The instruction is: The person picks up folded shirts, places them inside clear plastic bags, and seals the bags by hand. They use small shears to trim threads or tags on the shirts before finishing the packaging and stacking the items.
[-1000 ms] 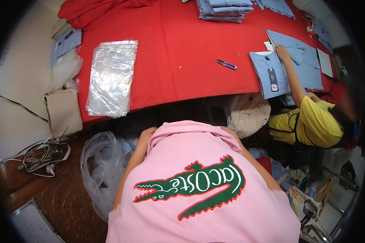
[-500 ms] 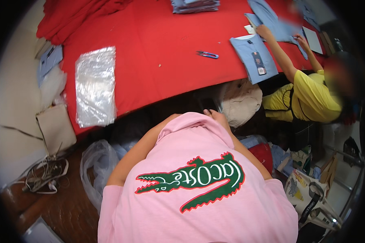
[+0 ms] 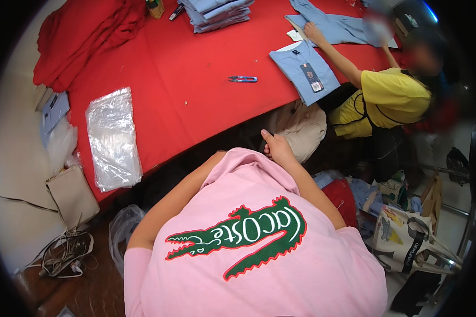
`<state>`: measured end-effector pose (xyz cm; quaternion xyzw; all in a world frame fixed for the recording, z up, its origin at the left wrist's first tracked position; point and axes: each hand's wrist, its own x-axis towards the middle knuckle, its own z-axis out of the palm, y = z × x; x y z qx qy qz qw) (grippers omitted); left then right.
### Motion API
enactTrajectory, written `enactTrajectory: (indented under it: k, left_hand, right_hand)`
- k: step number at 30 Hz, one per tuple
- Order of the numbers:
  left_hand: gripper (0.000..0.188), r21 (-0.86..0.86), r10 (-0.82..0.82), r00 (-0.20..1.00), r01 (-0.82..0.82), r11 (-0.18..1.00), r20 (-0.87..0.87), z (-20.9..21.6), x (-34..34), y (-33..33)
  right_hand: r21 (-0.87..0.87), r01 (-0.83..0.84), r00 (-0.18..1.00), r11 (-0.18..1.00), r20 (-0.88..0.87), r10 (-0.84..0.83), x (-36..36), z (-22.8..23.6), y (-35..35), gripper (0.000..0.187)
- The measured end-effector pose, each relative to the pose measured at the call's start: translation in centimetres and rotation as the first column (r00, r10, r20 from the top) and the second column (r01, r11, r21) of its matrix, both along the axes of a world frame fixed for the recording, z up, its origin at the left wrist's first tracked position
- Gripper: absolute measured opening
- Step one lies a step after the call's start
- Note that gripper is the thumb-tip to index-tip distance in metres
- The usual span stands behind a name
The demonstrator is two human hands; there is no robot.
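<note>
My right hand (image 3: 278, 147) is closed, thumb pointing up, below the near edge of the red-covered table (image 3: 195, 90). Its curled fingers are partly hidden and what they hold, if anything, cannot be made out. My left forearm (image 3: 182, 187) reaches forward and disappears behind the pink shirt (image 3: 195, 285) on my body, so that hand is hidden. The shirt bears a green crocodile picture. Just past my right hand is a beige cloth bundle (image 3: 304, 129). On the table lie blue thread snips (image 3: 243, 79) and a stack of clear plastic bags (image 3: 113, 142).
A folded blue garment (image 3: 322, 79) with a dark tag lies at the table's right, where a co-worker in yellow (image 3: 394, 95) handles another blue garment (image 3: 338, 31). Folded blue garments (image 3: 219, 13) are stacked at the back. Red cloth (image 3: 84, 42) heaps at left; cables (image 3: 66, 251) tangle below.
The whole view has shifted, showing more of the table's far side. My right hand has come further out from behind the shirt, its thumb now raised. The co-worker still handles the blue garment.
</note>
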<state>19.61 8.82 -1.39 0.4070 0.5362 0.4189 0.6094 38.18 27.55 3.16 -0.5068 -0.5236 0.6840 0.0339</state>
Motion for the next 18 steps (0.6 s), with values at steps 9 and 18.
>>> enactTrajectory:
  k: [9,18]
  left_hand:
    - [0.022,0.010,-0.053,0.995,0.053,0.999,0.089,2.4,-0.1,3.5]
    - [0.024,-0.063,-0.119,0.992,0.122,0.991,0.046,2.3,-0.5,2.0]
  right_hand:
    - [-0.329,0.017,0.949,0.944,-0.293,-0.119,-1.3,-3.7,-0.6,0.050]
    - [-0.604,0.159,0.922,0.781,-0.192,-0.335,3.7,-1.1,-1.9,0.045]
